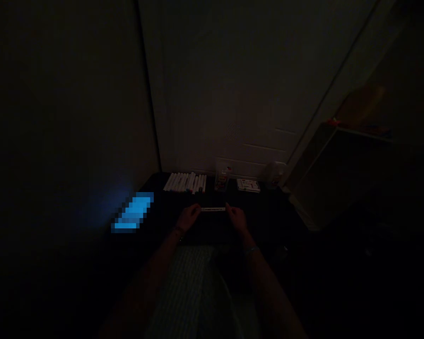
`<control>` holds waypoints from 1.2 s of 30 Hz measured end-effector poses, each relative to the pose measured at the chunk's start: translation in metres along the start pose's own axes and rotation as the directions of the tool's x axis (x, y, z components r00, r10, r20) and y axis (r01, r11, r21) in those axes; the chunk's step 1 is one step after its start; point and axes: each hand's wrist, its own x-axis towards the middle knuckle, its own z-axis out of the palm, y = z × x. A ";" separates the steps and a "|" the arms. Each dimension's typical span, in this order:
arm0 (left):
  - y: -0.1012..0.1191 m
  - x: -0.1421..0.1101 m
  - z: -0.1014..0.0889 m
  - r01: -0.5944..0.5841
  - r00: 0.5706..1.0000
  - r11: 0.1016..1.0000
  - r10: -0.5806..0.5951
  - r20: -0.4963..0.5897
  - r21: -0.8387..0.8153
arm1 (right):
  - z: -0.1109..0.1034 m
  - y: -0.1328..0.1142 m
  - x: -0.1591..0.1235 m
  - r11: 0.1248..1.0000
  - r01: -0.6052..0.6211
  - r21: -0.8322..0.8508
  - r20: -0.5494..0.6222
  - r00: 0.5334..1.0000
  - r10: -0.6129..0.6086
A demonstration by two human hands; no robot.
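A slim white marker [213, 209] with dark print along its side is held level between my two hands above the dark tabletop. My left hand [190, 215] is closed on its left end. Its right end sits between the thumb and fingers of my right hand [236, 218]. The tips of the marker are covered by my fingers. Just beyond my left hand lies a row of white markers [182, 182], side by side, a few with coloured ends showing. The light is very dim, so fine detail is lost.
Near the wall stand a clear pack [222, 179], a small white printed box [248, 185] and another clear pack [276, 176]. At the table's left edge glows a blurred-out blue screen [134, 212]. A shelf unit [325, 160] rises on the right.
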 end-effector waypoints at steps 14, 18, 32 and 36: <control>0.006 -0.002 -0.002 0.009 1.000 1.000 -0.009 0.000 -0.006 | 0.001 0.001 -0.001 1.000 0.012 0.007 -0.006 1.000 -0.012; 0.003 -0.002 -0.001 0.000 1.000 1.000 0.000 0.003 0.000 | 0.002 0.001 0.000 1.000 0.001 0.012 -0.002 1.000 -0.001; 0.000 0.001 -0.002 -0.021 1.000 1.000 0.022 0.020 -0.023 | 0.001 0.001 0.000 1.000 0.012 0.016 -0.006 1.000 -0.012; -0.001 0.001 -0.001 -0.013 1.000 1.000 0.013 0.020 -0.002 | 0.000 0.000 -0.001 1.000 0.007 0.004 0.008 1.000 -0.008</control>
